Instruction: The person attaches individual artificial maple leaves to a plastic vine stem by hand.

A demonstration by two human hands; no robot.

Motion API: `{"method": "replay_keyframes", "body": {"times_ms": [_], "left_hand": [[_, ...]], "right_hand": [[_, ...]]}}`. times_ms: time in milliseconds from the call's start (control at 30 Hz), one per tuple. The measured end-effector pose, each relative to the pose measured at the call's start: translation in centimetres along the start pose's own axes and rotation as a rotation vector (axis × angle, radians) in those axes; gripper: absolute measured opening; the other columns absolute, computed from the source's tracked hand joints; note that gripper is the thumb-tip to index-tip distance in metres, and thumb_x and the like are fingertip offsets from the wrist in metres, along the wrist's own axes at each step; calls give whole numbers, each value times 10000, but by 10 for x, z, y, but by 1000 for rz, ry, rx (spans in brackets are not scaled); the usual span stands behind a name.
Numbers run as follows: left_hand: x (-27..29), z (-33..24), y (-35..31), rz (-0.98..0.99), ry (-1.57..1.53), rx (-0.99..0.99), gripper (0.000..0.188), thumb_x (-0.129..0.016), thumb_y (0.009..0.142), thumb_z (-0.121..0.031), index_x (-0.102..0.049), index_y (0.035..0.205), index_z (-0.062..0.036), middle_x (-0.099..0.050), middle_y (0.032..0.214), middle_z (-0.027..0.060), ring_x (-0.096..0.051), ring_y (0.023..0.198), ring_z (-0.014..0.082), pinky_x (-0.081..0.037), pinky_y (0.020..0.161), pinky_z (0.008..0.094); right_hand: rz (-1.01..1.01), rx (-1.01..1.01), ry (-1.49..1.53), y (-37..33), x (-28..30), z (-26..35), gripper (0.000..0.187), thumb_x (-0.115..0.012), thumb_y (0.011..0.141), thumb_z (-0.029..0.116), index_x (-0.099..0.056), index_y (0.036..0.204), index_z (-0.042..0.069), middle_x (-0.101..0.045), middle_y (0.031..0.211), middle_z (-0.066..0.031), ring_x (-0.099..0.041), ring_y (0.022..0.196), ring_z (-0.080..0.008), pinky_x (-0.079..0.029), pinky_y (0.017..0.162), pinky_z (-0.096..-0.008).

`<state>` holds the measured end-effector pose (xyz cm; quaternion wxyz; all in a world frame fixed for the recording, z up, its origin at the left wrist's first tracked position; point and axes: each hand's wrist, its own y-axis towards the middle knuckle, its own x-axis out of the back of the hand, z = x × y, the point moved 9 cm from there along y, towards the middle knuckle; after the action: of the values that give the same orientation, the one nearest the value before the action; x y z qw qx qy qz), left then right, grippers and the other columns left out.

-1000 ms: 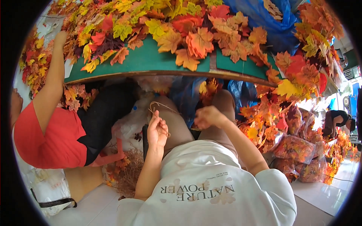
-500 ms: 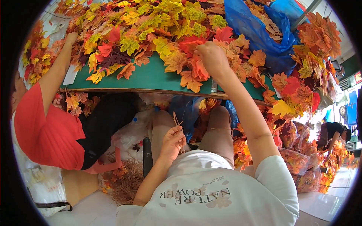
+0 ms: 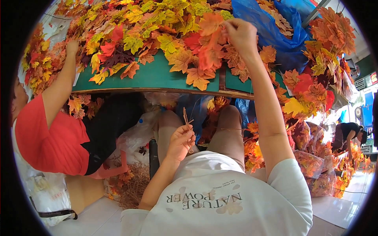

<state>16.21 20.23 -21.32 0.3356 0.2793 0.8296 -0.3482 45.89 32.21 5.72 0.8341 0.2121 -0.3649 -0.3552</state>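
Observation:
My right hand (image 3: 241, 36) is raised over the table, fingers pinched on artificial maple leaves (image 3: 210, 53) in orange and red, which hang from it slightly blurred. Yellow, orange and red loose leaves (image 3: 173, 17) lie heaped around and beyond it on the green tabletop (image 3: 157, 78). Above my lap, my left hand (image 3: 181, 141) is closed around a thin brown twig-like stem (image 3: 186, 116), its forked tip sticking up past the fingers. Part of the stem shows below the hand, and the rest is hidden in the grip.
At my left sits a person in a red top (image 3: 55, 141), one arm reaching into the leaf heap. Blue plastic bags (image 3: 267, 31) lie at the table's back right. Bagged leaves (image 3: 311, 165) are stacked at right, with another person (image 3: 348, 135) bending beyond. Brown stems (image 3: 136, 183) lie on the floor.
My right hand has lifted and moved right, drawing the orange-red leaves up from the pile. My left hand stays above my lap with the stem, nearly still.

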Motion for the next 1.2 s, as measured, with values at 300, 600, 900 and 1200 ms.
{"method": "replay_keyframes", "body": {"times_ms": [300,600,900,1200], "left_hand": [[-22,-35,-3,-74,79,-208,235,-572,850,-26,-525,1077,-64,-579,825,53,-576,677,139,-488,561,250],[-49,-47,-6,-69,125,-293,166,-610,830,-60,-590,990,-20,-617,847,49,-596,676,129,-508,570,250],[-50,-43,-8,-111,256,-307,120,-614,824,-20,-582,939,-7,-607,814,53,-597,647,138,-516,555,267],[-55,-43,-6,-76,208,-295,196,-604,816,6,-547,1002,-13,-612,819,75,-599,642,141,-517,539,264]], "right_hand": [[48,-609,1250,-101,-37,-11,88,-579,816,-26,-558,887,-73,-600,863,-100,-628,891,-233,-511,828,-299],[296,-964,1093,-288,-79,21,187,-631,843,60,-607,986,-57,-636,820,-85,-593,641,-132,-501,553,-244],[268,-1026,1129,-291,-72,-3,130,-664,803,49,-630,908,-19,-635,787,-43,-575,640,-93,-473,583,-221],[280,-1211,1483,-315,-89,15,235,-586,868,70,-574,1086,-15,-628,822,-89,-586,641,-169,-484,561,-287]]}}
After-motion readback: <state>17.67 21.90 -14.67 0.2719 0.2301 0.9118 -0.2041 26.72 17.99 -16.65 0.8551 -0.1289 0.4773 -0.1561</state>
